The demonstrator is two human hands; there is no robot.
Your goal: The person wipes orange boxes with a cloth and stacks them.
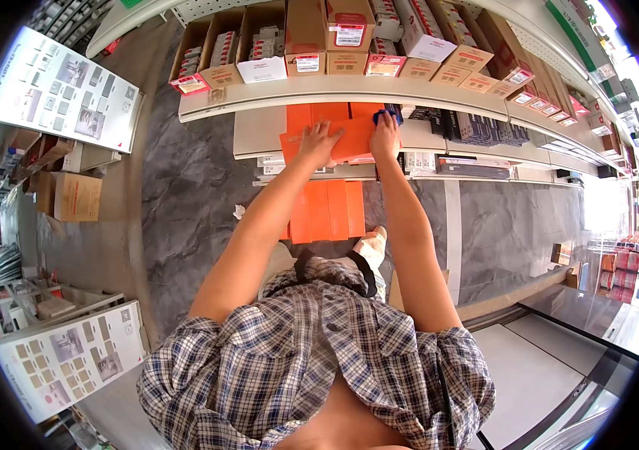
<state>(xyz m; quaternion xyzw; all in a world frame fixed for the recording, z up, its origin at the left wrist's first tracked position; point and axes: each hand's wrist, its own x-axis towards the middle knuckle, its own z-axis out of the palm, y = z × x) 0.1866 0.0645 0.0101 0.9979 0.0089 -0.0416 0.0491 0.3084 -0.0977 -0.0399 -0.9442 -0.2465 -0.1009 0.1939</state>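
Both of my arms reach forward to a shelf below the row of cartons. My left hand (320, 142) lies on an orange box (351, 139), with its fingers spread over the top. At the right end of that box is my right hand (385, 136), its fingers curled around a small dark blue thing (387, 118) whose kind I cannot make out. More flat orange boxes (300, 115) lie on the shelf behind my left hand. On the floor by my feet stands a group of orange boxes (327, 212) side by side.
Open cardboard cartons (263, 54) with small packages line the upper shelf (274, 99), which overhangs my hands. Dark slim boxes (480, 127) sit on the lower shelf to the right. A brown carton (77, 196) and a display board (72, 90) stand at the left.
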